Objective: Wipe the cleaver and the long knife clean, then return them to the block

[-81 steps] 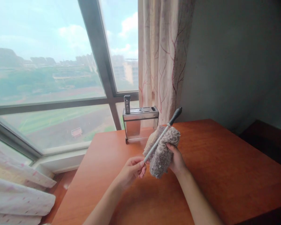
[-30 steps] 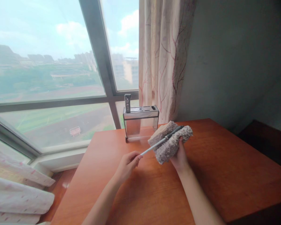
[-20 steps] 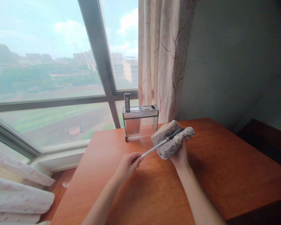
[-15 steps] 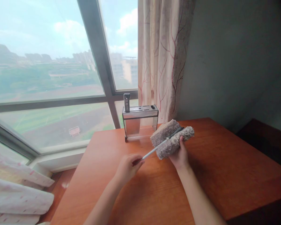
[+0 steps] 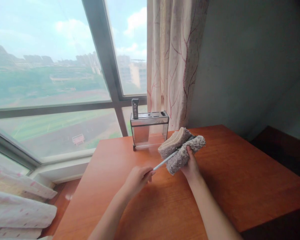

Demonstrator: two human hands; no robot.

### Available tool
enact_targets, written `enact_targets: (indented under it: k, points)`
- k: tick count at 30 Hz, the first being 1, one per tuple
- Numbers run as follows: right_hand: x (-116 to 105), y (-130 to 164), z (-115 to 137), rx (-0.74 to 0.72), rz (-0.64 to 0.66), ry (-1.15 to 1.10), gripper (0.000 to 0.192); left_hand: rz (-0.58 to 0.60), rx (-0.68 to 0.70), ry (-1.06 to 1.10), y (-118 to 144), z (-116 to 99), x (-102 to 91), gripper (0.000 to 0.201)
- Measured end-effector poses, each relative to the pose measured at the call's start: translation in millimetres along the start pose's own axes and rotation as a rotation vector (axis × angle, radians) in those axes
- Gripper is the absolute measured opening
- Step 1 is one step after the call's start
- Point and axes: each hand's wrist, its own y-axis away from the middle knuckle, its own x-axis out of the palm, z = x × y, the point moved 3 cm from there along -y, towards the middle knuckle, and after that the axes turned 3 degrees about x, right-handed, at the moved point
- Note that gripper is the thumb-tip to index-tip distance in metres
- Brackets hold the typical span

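Left hand (image 5: 137,176) pinches the pale end of a thin grey rod (image 5: 165,161) with a black grip. Right hand (image 5: 191,165) is closed around a folded, fluffy grey-brown cloth (image 5: 181,150), wrapped over the rod's far end, above the reddish wooden desk (image 5: 240,180). Behind them, a steel and clear-sided knife block (image 5: 149,128) stands at the desk's window edge, beside a patterned curtain (image 5: 175,60).

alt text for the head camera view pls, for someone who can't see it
A person's right hand wraps a grey fuzzy cloth around a thin rod, whose pale end the left hand pinches, above an orange-brown table. Behind stand a metal knife holder, a large window and a patterned curtain.
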Motion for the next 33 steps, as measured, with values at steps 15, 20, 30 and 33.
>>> enact_targets:
  k: [15,20,30,33]
  points:
    - [3,5,-1,-0.020,0.043,-0.011,0.048,-0.288,-0.023,0.105,-5,8,-5.6,0.024]
    - [1,4,0,-0.036,0.026,-0.003,0.047,-0.254,0.029,0.035,-4,5,-7.4,0.032]
    - [-2,2,0,-0.041,-0.001,-0.005,0.043,-0.141,-0.017,0.199,-5,8,1.2,0.041]
    - [-2,2,0,-0.065,-0.016,0.028,0.044,-0.190,0.004,0.187,-5,6,1.2,0.027]
